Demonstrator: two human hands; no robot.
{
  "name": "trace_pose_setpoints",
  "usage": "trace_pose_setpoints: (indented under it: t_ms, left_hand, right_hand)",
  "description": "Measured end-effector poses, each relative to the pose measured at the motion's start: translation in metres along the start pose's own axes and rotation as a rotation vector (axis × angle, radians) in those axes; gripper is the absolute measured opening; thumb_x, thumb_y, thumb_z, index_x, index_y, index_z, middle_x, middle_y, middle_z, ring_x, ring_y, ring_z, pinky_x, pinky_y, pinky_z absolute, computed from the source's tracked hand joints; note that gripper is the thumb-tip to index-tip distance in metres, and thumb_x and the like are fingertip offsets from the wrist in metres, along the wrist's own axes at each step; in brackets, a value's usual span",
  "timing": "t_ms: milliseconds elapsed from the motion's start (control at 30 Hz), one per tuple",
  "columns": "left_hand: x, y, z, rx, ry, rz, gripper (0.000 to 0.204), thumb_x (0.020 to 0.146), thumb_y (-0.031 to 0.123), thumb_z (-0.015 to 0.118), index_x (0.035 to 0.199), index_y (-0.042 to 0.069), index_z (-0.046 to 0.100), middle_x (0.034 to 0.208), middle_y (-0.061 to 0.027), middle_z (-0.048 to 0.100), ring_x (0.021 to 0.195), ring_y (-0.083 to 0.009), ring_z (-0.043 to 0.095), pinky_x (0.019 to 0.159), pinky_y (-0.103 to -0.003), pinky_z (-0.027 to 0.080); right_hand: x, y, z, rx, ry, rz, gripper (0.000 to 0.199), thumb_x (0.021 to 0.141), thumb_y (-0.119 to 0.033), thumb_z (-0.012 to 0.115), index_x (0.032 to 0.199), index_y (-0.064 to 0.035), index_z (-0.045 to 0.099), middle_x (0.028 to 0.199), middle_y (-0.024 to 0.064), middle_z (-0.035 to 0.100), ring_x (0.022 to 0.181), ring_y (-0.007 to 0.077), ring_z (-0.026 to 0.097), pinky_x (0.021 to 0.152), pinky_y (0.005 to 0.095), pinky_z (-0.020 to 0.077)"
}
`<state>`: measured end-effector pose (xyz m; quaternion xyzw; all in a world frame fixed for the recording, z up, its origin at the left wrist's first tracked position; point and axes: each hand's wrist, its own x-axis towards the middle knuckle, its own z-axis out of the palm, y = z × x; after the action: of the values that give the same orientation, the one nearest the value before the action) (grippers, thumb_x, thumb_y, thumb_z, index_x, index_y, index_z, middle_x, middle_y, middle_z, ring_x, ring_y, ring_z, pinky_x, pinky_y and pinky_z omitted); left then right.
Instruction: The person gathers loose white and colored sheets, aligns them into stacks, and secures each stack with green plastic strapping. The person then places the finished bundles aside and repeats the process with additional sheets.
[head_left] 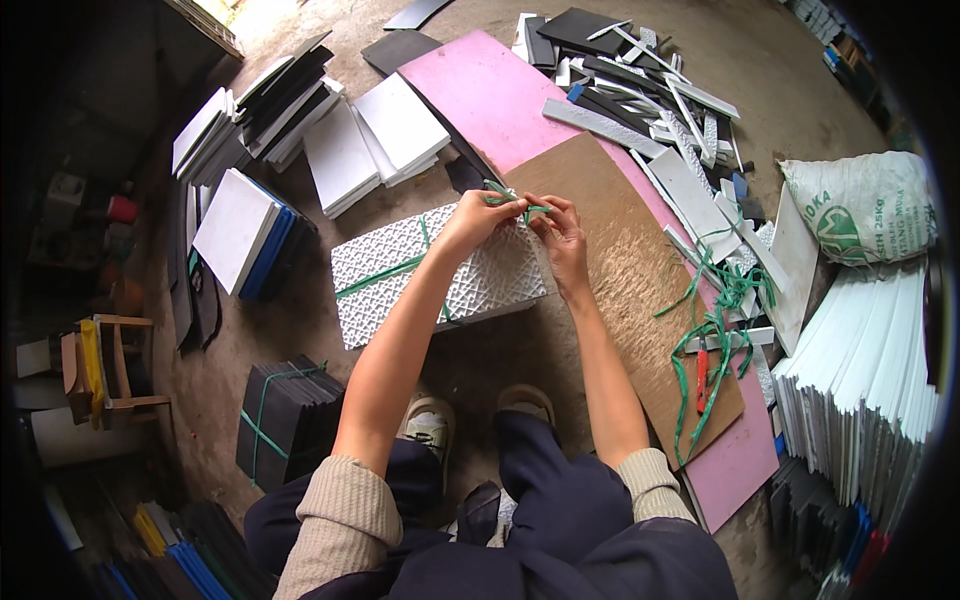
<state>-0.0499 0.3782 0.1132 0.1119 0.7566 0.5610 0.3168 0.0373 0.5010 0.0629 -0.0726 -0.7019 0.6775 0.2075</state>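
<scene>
Pinching green ribbon [380, 277] between fingertips, the left hand [487, 214] and right hand [562, 238] sit close together at the far edge of the patterned white stack [490, 270] on the floor [540, 350], probably so the ribbon around it lies taut.

The grey-brown floor [790, 95] carries everything here. In the centre of the frame lies a bundle of white patterned sheets [490, 275], bound with green strap. At the lower left sits a bundle of black sheets [285, 420], tied also in green. Stacks of plain white sheets [400, 122] lie at the upper left. A long pink board [470, 90] stretches from the upper centre to the lower right, and a heap of black and white offcuts [600, 110] occupies the upper right.
</scene>
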Motion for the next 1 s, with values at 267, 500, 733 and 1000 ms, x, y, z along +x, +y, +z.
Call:
trace_pose_setpoints:
  t_ms: [267, 500, 733, 1000]
  left_hand:
    - [-0.004, -0.001, 0.009, -0.119, 0.07, 0.105, 0.024, 0.08, 0.021, 0.061, 0.083, -0.002, 0.064, 0.071, -0.0041, 0.062, 0.065, -0.0054, 0.055, 0.056, -0.021, 0.043]
    - [-0.005, -0.012, 0.031, 0.745, 0.398, 0.59, 0.026, 0.081, 0.021, 0.055, 0.071, -0.003, 0.058, 0.07, -0.0114, 0.052, 0.064, -0.0276, 0.053, 0.06, -0.039, 0.042]
    - [-0.012, -0.011, 0.013, 0.504, 0.322, 0.461, 0.029, 0.084, 0.021, 0.052, 0.068, -0.003, 0.055, 0.071, -0.007, 0.051, 0.061, -0.0186, 0.048, 0.057, -0.034, 0.039]
    - [-0.007, -0.024, 0.017, 0.172, 0.056, 0.448, 0.043, 0.092, 0.029, 0.035, 0.056, 0.007, 0.044, 0.053, 0.0037, 0.041, 0.061, -0.0083, 0.039, 0.085, -0.032, 0.022]
  right_hand:
    - [0.005, 0.001, 0.008, 0.927, 0.004, 0.279, 0.014, 0.089, -0.016, 0.043, 0.085, -0.0057, 0.051, 0.091, 0.0008, 0.049, 0.088, 0.0093, 0.045, 0.076, 0.0211, 0.0345]
    - [0.005, 0.02, -0.014, 0.712, -0.093, 0.252, 0.023, 0.093, -0.02, 0.032, 0.073, -0.008, 0.035, 0.071, 0.0, 0.033, 0.07, 0.0099, 0.032, 0.069, 0.0226, 0.0285]
    - [-0.016, 0.045, -0.008, 0.889, 0.004, 0.342, 0.024, 0.091, -0.022, 0.034, 0.071, -0.0095, 0.034, 0.07, 0.0, 0.034, 0.071, 0.0116, 0.034, 0.074, 0.025, 0.0301]
    - [0.002, 0.023, 0.002, 1.457, 0.034, 0.336, 0.022, 0.091, -0.014, 0.028, 0.069, -0.0094, 0.033, 0.063, 0.0016, 0.032, 0.062, 0.0138, 0.035, 0.079, 0.0305, 0.0356]
